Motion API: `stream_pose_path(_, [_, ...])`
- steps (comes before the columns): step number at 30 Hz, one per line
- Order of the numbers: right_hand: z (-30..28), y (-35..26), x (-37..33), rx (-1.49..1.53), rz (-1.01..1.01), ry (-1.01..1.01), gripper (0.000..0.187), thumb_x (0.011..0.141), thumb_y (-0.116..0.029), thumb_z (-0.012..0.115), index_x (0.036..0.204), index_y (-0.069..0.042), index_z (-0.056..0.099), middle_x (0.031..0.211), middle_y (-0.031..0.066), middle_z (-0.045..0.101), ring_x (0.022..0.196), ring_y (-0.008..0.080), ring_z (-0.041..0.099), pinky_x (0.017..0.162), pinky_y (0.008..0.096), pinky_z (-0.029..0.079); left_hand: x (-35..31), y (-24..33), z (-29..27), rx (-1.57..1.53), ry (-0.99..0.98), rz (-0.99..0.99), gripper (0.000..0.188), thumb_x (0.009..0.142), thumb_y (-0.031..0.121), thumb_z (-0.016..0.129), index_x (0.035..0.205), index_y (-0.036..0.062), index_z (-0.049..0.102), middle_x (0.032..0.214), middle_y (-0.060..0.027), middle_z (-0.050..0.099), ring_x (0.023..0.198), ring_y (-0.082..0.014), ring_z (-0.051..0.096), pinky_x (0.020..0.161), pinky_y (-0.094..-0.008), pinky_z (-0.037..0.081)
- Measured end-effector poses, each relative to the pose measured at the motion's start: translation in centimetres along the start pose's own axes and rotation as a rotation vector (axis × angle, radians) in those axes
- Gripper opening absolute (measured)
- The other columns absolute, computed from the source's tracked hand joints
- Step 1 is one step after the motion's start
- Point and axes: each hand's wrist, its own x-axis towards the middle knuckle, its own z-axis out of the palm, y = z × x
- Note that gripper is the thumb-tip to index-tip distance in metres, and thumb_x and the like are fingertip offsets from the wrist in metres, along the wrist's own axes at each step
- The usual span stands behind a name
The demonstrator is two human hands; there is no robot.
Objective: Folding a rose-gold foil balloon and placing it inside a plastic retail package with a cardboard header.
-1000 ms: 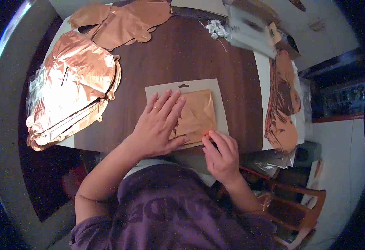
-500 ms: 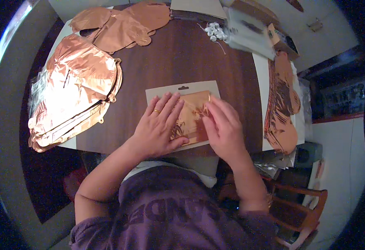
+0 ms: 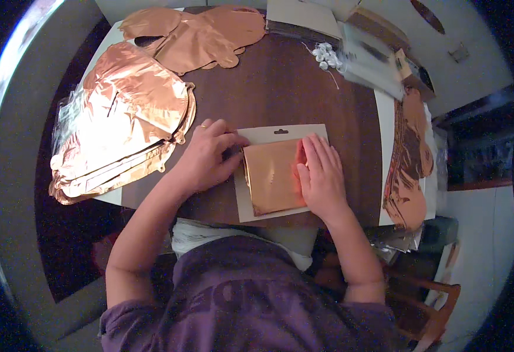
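Note:
A pale card [image 3: 262, 135] with a hanging slot lies on the table at the near middle. On it rests a folded, square copper-coloured foil balloon [image 3: 274, 179], shiny and mostly flat. My left hand [image 3: 210, 154], with a ring on one finger, is curled at the card's left edge; its fingertips pinch there beside the foil's upper left corner. My right hand [image 3: 322, 176] lies stretched out with fingers together along the foil's right edge, pressing on it. A reddish reflection shows in the foil beside that hand.
Large copper foil balloons [image 3: 133, 105] are stacked at the left, with more [image 3: 210, 35] behind. White cards [image 3: 304, 20], a small cluster of white pieces [image 3: 326, 56] and clear plastic sleeves [image 3: 365, 58] are at the far right. More foil [image 3: 409, 170] lies along the right edge.
My left hand has gone from lying flat on the foil to curling at the card's left edge. My right hand has flattened from a pinch at the foil's right side. The foil lies flatter.

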Motion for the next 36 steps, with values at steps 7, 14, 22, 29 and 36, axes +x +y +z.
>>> stream_pose_path(7, [-0.1,-0.2,-0.2,-0.022,0.001,-0.010,0.054,0.092,-0.025,0.055,0.140,-0.002,0.042,0.145,0.0210,0.041,0.135,0.0385,0.038,0.111,0.0536,0.028,0.6,0.2,-0.3,-0.046,-0.101,-0.112,0.018,0.078,0.017,0.067,0.092,0.0064,0.072,0.085,-0.0136,0.057,0.086,-0.0332,0.054,0.078,-0.0414,0.046])
stream_pose_path(14, [0.0,-0.1,-0.2,-0.039,-0.013,-0.020,0.054,0.093,-0.025,0.053,0.141,-0.002,0.041,0.147,0.0214,0.038,0.135,0.0388,0.037,0.111,0.0545,0.027,1.7,1.3,-1.4,-0.381,-0.256,-0.532,0.021,0.081,0.016,0.065,0.093,0.0008,0.073,0.078,-0.0165,0.069,0.073,-0.0271,0.067,0.070,-0.0368,0.053])
stream_pose_path(22, [0.1,0.0,-0.2,-0.038,-0.010,-0.012,0.055,0.093,-0.025,0.053,0.141,0.001,0.040,0.148,0.0239,0.036,0.135,0.0415,0.036,0.111,0.0547,0.027,2.6,1.6,-0.5,-0.487,-0.252,-0.663,0.020,0.085,0.011,0.062,0.093,-0.0053,0.069,0.069,-0.0104,0.068,0.057,-0.0146,0.066,0.054,-0.0318,0.052])
stream_pose_path(29, [0.2,-0.1,-0.1,-0.042,0.018,-0.043,0.056,0.094,-0.025,0.052,0.141,0.000,0.039,0.148,0.0232,0.036,0.137,0.0414,0.033,0.113,0.0546,0.025,2.0,2.4,0.9,-0.383,-0.012,-0.577,0.017,0.087,0.009,0.061,0.092,-0.0049,0.068,0.073,-0.0112,0.068,0.056,-0.0138,0.065,0.053,-0.0292,0.051])
stream_pose_path(36, [0.2,-0.4,-0.2,-0.086,0.038,-0.047,0.056,0.095,-0.027,0.051,0.142,0.000,0.039,0.149,0.0219,0.035,0.138,0.0408,0.032,0.113,0.0550,0.024,2.2,1.7,-0.4,-0.655,-0.158,-0.734,0.019,0.088,0.010,0.062,0.099,-0.0050,0.066,0.070,-0.0073,0.066,0.056,-0.0120,0.063,0.053,-0.0274,0.049])
